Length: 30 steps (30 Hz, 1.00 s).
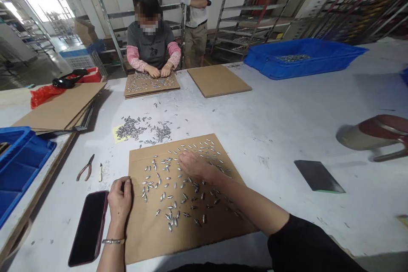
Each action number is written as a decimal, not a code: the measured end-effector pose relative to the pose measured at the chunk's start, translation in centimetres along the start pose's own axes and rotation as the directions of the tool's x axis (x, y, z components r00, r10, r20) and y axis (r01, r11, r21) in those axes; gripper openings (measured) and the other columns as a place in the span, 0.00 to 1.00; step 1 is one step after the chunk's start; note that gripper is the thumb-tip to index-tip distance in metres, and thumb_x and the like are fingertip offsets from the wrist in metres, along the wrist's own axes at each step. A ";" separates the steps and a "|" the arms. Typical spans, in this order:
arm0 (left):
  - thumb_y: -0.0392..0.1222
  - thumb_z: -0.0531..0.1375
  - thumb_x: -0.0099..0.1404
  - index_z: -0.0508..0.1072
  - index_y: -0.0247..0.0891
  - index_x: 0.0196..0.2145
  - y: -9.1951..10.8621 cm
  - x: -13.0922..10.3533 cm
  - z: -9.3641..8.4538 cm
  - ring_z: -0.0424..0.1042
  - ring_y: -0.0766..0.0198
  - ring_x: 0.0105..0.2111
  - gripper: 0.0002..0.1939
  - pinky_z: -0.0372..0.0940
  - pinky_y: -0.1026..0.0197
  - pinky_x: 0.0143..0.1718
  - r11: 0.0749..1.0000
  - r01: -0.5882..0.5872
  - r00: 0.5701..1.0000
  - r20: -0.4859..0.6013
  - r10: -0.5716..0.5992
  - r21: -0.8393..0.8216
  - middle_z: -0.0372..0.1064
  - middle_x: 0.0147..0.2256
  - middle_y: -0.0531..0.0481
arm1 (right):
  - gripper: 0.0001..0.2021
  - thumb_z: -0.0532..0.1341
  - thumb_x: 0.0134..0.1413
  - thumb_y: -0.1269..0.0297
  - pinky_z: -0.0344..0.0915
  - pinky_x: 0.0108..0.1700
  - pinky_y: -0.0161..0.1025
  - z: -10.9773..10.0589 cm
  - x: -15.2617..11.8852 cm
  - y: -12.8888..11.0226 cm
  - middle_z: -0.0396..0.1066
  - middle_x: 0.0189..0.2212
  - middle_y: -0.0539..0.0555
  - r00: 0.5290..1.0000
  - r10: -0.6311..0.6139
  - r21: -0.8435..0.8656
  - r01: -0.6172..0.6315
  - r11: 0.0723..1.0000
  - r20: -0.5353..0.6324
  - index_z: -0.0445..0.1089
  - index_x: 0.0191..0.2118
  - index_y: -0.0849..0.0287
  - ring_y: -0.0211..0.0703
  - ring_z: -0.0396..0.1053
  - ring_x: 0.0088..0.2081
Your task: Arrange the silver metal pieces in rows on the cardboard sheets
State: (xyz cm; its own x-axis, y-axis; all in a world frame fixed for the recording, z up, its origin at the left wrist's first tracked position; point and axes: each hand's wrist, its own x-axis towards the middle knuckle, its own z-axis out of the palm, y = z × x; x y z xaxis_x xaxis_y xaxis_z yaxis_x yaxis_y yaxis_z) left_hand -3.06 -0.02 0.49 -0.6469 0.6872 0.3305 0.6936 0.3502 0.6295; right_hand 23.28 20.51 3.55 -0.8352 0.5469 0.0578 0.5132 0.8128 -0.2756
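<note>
Small silvery metal pieces [175, 185], pointed at both ends, lie scattered over a cardboard sheet [153, 242] in front of me. Over the sheet's far middle, my right hand [193, 163] is closed, its fingertips pressed down among the pieces. Whatever those fingers pinch is hidden. My left hand [120, 197] rests at the sheet's left edge with curled fingers and the thumb against them. Its grip is too hidden to make out. Just beyond the sheet lie loose heaps of the same metal pieces [129, 128], partly over a yellow paper [116, 134].
Left of me lie a phone [89, 227], pliers [86, 168] and a small pale-handled tool [100, 173]. A co-worker [153, 46] handles pieces on cardboard opposite. A blue bin [302, 66], a dark plate [318, 176] and a mug [376, 131] are rightward.
</note>
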 end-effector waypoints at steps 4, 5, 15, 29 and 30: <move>0.51 0.56 0.66 0.77 0.40 0.37 -0.1 -0.1 0.0 0.77 0.54 0.40 0.14 0.70 0.54 0.45 1.000 -0.007 1.000 -0.005 0.007 0.004 0.79 0.38 0.45 | 0.10 0.53 0.66 0.70 0.57 0.40 0.42 -0.7 0.1 -0.3 0.74 0.37 0.59 0.996 0.083 -0.072 -0.079 0.994 0.046 0.71 0.36 0.60 0.47 0.67 0.37; 0.51 0.56 0.66 0.77 0.40 0.37 -0.2 -0.1 0.0 0.77 0.54 0.40 0.14 0.70 0.54 0.45 1.000 -0.007 1.000 -0.005 0.007 0.005 0.79 0.38 0.45 | 0.10 0.53 0.67 0.70 0.57 0.40 0.41 -1.0 -0.1 -0.3 0.74 0.37 0.59 0.995 0.089 -0.079 -0.086 0.993 0.044 0.71 0.37 0.60 0.47 0.67 0.37; 0.50 0.56 0.67 0.77 0.40 0.38 -0.1 0.0 0.2 0.76 0.54 0.41 0.14 0.69 0.53 0.46 1.000 -0.009 1.000 0.000 0.009 0.001 0.78 0.38 0.45 | 0.10 0.56 0.64 0.73 0.57 0.40 0.40 -2.8 -2.9 0.5 0.73 0.36 0.55 0.986 -0.087 -0.140 0.107 0.984 0.143 0.73 0.34 0.58 0.44 0.67 0.38; 0.50 0.56 0.66 0.77 0.40 0.37 0.5 -0.1 0.1 0.76 0.55 0.40 0.14 0.70 0.54 0.46 1.000 0.012 1.000 0.008 -0.012 -0.017 0.78 0.38 0.44 | 0.11 0.53 0.68 0.68 0.57 0.38 0.41 -0.1 -4.3 0.0 0.71 0.34 0.57 0.992 0.105 -0.209 -0.088 0.974 0.069 0.71 0.36 0.59 0.46 0.66 0.36; 0.50 0.56 0.66 0.77 0.40 0.37 0.5 -0.1 0.0 0.76 0.54 0.40 0.14 0.70 0.53 0.46 1.000 0.015 1.000 0.011 -0.015 -0.019 0.78 0.38 0.44 | 0.10 0.54 0.68 0.67 0.57 0.38 0.40 -0.3 -4.2 -0.2 0.71 0.34 0.57 0.992 0.119 -0.198 -0.106 0.974 0.053 0.71 0.37 0.59 0.46 0.66 0.37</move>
State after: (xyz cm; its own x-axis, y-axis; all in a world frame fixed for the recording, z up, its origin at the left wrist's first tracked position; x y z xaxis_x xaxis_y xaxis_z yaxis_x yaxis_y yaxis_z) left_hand -2.60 0.09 0.73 -0.6539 0.6887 0.3132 0.6774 0.3487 0.6477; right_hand 26.73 18.14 3.64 -0.7776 0.6283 -0.0259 0.6279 0.7737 -0.0846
